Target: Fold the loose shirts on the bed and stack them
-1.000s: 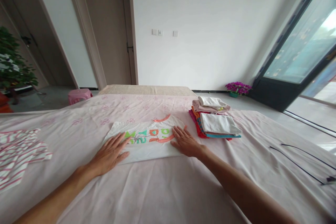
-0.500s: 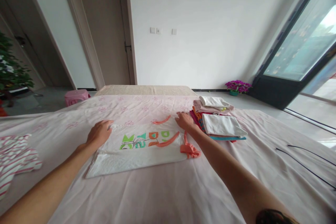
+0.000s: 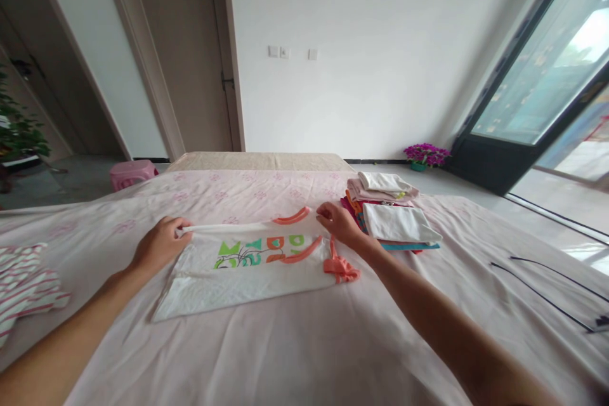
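A white T-shirt [image 3: 247, 292] with colourful printed letters and orange neck trim lies sideways on the bed, its near side folded over. An orange ruffled sleeve [image 3: 341, 268] sticks out at its right end. My left hand [image 3: 162, 242] pinches the far left corner of the shirt, and the far edge is lifted slightly. Beyond the orange neckline, my right hand [image 3: 339, 222] has its fingers pinched together at the shirt's far right edge. Just right of that hand sits a stack of folded clothes [image 3: 402, 223], with white pieces on top.
A pink flowered sheet [image 3: 228, 355] covers the bed. A red-striped garment [image 3: 28, 285] lies at the left edge, and black cords [image 3: 542, 295] lie at the right. Behind are a pink stool [image 3: 133, 172] and purple flowers [image 3: 425, 153].
Both hands have closed on the shirt's far edge, where their fingers lay more loosely before. That edge now stands up a little between them. The view has shifted slightly.
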Available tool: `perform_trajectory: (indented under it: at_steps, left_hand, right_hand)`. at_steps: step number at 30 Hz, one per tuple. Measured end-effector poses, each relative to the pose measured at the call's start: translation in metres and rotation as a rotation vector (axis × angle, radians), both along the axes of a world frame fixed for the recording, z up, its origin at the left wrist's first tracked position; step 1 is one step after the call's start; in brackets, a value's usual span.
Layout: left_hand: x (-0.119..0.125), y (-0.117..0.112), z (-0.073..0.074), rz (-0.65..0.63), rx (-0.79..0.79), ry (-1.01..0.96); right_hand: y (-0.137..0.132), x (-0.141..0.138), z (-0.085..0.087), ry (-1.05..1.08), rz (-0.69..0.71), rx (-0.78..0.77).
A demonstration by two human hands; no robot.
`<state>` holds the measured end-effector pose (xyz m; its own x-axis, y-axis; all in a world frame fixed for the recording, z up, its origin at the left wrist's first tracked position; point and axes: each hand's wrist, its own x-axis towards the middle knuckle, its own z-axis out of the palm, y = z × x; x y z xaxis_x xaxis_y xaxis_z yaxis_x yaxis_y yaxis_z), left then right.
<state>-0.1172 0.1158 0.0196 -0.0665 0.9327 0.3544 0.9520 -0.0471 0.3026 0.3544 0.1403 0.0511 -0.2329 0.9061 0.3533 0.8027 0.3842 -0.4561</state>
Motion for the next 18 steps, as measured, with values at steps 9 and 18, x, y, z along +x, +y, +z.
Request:
perform_trajectory:
  at_steps: [9,18]
  left_hand:
    - [-0.01,-0.05,-0.028,-0.113,-0.12,-0.157]
    - [-0.009,-0.06,-0.02,-0.05,-0.234,-0.053]
  right_hand:
    - [-0.071,0.014,-0.015,-0.014,0.228,0.004]
    - [-0.083,0.02,-0.008,0.042,0.285,0.024]
